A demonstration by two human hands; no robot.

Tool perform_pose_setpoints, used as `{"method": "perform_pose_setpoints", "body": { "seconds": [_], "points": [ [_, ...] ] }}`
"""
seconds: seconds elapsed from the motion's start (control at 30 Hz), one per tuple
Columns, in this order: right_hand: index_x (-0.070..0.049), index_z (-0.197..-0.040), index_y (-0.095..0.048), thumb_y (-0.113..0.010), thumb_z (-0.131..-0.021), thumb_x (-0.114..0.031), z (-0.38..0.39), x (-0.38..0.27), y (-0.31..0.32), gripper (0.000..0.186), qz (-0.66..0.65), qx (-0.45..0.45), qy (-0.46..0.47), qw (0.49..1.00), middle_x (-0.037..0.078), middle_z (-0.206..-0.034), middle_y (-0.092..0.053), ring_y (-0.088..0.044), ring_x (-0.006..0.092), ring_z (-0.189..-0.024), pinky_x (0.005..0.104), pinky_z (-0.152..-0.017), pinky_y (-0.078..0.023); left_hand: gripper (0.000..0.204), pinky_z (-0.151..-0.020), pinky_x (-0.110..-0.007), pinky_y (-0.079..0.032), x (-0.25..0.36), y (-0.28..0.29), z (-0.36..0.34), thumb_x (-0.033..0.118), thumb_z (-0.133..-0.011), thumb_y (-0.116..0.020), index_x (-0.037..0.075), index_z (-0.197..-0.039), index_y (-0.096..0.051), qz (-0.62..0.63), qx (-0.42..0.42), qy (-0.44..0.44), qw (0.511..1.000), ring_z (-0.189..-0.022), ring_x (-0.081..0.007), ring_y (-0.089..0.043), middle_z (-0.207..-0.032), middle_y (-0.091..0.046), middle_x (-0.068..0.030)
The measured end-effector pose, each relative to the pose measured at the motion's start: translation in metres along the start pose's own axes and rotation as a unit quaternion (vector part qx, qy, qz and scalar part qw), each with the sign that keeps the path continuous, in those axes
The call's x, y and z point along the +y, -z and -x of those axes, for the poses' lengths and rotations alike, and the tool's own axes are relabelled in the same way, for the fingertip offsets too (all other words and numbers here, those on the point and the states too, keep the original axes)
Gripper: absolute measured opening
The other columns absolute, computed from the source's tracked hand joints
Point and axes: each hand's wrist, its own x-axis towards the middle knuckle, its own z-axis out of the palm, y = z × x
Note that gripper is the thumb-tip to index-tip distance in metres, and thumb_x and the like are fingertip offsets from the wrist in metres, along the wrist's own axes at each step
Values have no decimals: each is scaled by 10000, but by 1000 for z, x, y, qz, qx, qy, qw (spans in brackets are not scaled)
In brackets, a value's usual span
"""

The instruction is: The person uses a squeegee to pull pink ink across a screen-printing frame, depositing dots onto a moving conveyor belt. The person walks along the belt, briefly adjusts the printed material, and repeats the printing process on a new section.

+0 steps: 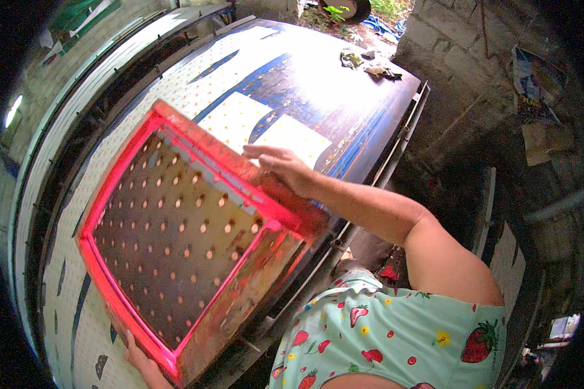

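Observation:
A wooden-framed printing screen [224, 148] is tilted over a long printing table, its inner border edged in bright pink-red. Rows of pale dots show on its dark mesh [169, 240]. My right hand [284, 171] holds the frame's far right side, fingers reaching along the outer edge; their undersides are hidden. At the near left corner, my left hand [144, 364] grips the outer edge, only partly in view. Red and brown stains cover the wood. Beneath and beyond lies white dotted material [230, 117] in sheets on the blue-stained tabletop.
Crumpled rags [370, 63] lie at the table's far end. A metal rail [405, 133] runs along the right edge. Block walls [457, 84] rise beyond it. Another long table [78, 81] stands on the left.

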Motion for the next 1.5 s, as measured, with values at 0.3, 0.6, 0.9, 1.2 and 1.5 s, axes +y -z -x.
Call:
{"method": "perform_pose_setpoints", "body": {
  "seconds": [0.3, 0.6, 0.9, 1.2, 1.5],
  "points": [
    [-101, -1548, -632, -637, -1124, -459, -62, -87, 274, 555, 81, -80, -85, 990, -52, -810, -639, -500, 27, -639, 230, -583, -402, 575, -1041, -452, -611, 77, -297, 130, 223, -1032, -806, -88, -1482, -629, -37, 25, -64, 997, -1207, -332, -735, -1468, -677, -216],
    [-79, -1468, -705, -721, -1034, -428, -89, -102, 501, 557, 95, 28, -39, 994, 85, -1380, -716, -649, 155, -1123, 334, -988, -533, 350, -1004, -426, -603, 39, -548, 208, 103, -1034, -778, -69, -1332, -711, 17, 36, -112, 993, -1119, -271, -755, -1284, -763, -127],
    [56, -1568, -562, -624, -1112, -483, -85, -90, 514, 708, 50, 45, -15, 998, 186, -1609, -590, -518, 303, -1519, 473, -1298, -341, 316, -908, -375, -583, 80, -532, 216, 172, -999, -851, -48, -1199, -743, -58, 108, -153, 981, -1004, -195, -751, -1142, -796, -119],
    [29, -1630, -494, -573, -1106, -587, -83, -95, 517, 813, 86, 27, 27, 996, 190, -1651, -541, -453, 320, -1573, 494, -1350, -253, 335, -875, -380, -574, 102, -535, 231, 254, -1005, -854, -24, -1155, -744, -97, 120, -170, 973, -941, -203, -738, -1058, -796, -109],
    [-34, -1687, -442, -592, -1067, -597, -73, -115, 514, 851, 30, 12, 34, 999, 148, -1742, -435, -395, 332, -1614, 506, -1363, -226, 362, -879, -388, -564, 128, -540, 246, 276, -1010, -846, -37, -1148, -727, -162, 114, -189, 962, -948, -202, -709, -1063, -776, -114]
  ]
}}
